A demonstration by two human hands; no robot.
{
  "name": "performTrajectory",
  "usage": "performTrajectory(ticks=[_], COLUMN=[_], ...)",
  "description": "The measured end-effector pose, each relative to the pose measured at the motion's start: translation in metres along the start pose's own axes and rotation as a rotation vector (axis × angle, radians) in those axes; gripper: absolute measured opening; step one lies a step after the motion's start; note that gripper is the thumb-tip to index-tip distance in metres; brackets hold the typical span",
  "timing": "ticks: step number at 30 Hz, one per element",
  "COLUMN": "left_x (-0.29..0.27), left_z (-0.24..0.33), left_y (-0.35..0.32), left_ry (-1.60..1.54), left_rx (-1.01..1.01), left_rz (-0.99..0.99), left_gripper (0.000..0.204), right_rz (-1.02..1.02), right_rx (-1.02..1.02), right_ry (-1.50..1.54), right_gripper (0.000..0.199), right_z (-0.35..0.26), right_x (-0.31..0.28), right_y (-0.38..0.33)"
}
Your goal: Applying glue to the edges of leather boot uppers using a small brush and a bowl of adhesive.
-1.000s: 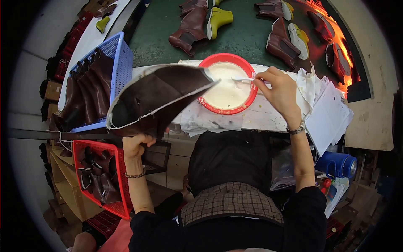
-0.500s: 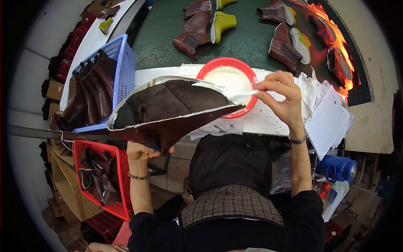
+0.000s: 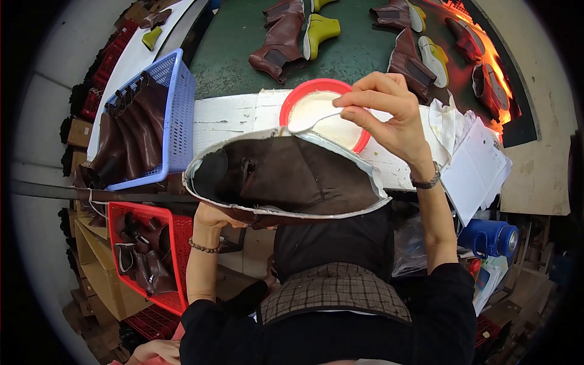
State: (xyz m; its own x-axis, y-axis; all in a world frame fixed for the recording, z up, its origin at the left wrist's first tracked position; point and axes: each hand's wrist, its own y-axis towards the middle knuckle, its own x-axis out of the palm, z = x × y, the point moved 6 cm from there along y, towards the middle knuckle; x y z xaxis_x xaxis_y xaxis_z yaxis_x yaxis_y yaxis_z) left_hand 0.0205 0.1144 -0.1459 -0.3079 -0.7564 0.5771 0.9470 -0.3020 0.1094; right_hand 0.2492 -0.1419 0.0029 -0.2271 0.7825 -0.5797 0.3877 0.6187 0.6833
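Observation:
My left hand (image 3: 218,216) is closed round the underside of a dark brown leather boot upper (image 3: 286,176). The upper is turned so that its wide, sole-less opening faces up, with a white-coated edge all round. My right hand (image 3: 384,112) pinches a thin white glue brush (image 3: 317,121), whose head touches the far edge of that opening. Just behind the upper stands a red bowl (image 3: 294,97) of white liquid, partly hidden by my right hand and the upper.
Brown boot uppers (image 3: 286,42) and yellow-green lasts (image 3: 320,31) lie across the green bench (image 3: 234,67). An orange-glowing heater is at far right. A blue basket (image 3: 182,109) and red basket (image 3: 179,243) hold uppers at left. White papers (image 3: 477,167) and a blue flask (image 3: 486,237) sit right.
The boot upper has shifted right and turned so its opening faces up more. My right hand has moved left and up, carrying the brush from the upper's right tip to its far edge.

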Motion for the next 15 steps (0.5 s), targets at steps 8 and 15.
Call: performTrajectory(ticks=[8, 15], left_x=[0.027, 0.04], left_z=[0.017, -0.001], left_y=[0.026, 0.045], left_ry=[0.043, 0.015], left_rx=[-0.172, -0.385], left_rz=[0.391, 0.217], left_gripper=[0.084, 0.073], right_rz=[-0.026, -0.157], right_rx=[0.088, -0.045], right_ry=[0.049, 0.064], right_gripper=[0.014, 0.017], right_z=[0.01, -0.003], right_x=[-0.006, 0.0], right_y=[-0.01, 0.019])
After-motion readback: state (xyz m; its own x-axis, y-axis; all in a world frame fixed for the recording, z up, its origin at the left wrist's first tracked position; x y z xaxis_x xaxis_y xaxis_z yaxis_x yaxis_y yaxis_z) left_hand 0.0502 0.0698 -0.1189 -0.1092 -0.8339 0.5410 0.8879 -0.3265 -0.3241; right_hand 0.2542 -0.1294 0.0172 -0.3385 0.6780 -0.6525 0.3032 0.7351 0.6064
